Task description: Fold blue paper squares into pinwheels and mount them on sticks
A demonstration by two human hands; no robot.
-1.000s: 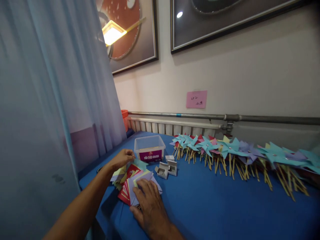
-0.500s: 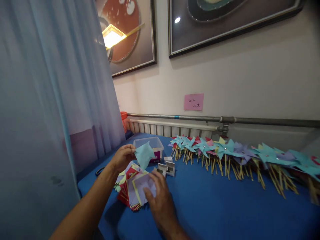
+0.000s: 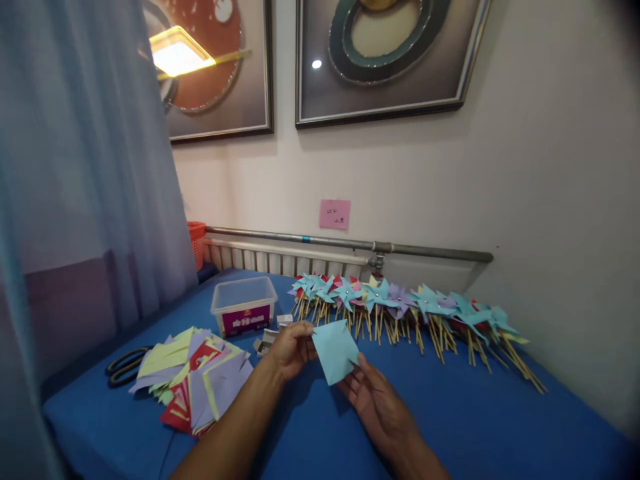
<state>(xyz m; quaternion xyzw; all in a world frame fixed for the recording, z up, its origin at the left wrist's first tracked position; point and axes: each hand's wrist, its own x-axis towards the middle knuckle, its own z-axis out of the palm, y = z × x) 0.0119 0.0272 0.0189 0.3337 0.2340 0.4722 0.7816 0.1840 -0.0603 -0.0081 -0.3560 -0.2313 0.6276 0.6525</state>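
A light blue square of paper (image 3: 334, 352), with cut lines running in from its corners, is held up above the blue table. My left hand (image 3: 294, 350) pinches its left corner between thumb and fingers. At the lower right edge, my right hand (image 3: 373, 403) grips it, thumb in front and fingers behind. To the left of my forearm lies a loose pile of cut paper squares (image 3: 220, 387) in purple, yellow, red and green. Small open cardboard boxes (image 3: 266, 341) sit just beyond my left hand.
Finished paper pinwheels (image 3: 377, 293) on wooden sticks lie in a long row along the wall. A clear plastic tub (image 3: 245, 297) with a purple label stands behind the pile. Black-handled scissors (image 3: 125, 367) lie at the left, near the curtain (image 3: 100, 167). An orange basket (image 3: 197, 243) is at the back.
My left hand has carried the blue paper rightward, away from the pile. My right hand has left the pile and taken hold of the paper's other side. The view has turned right.
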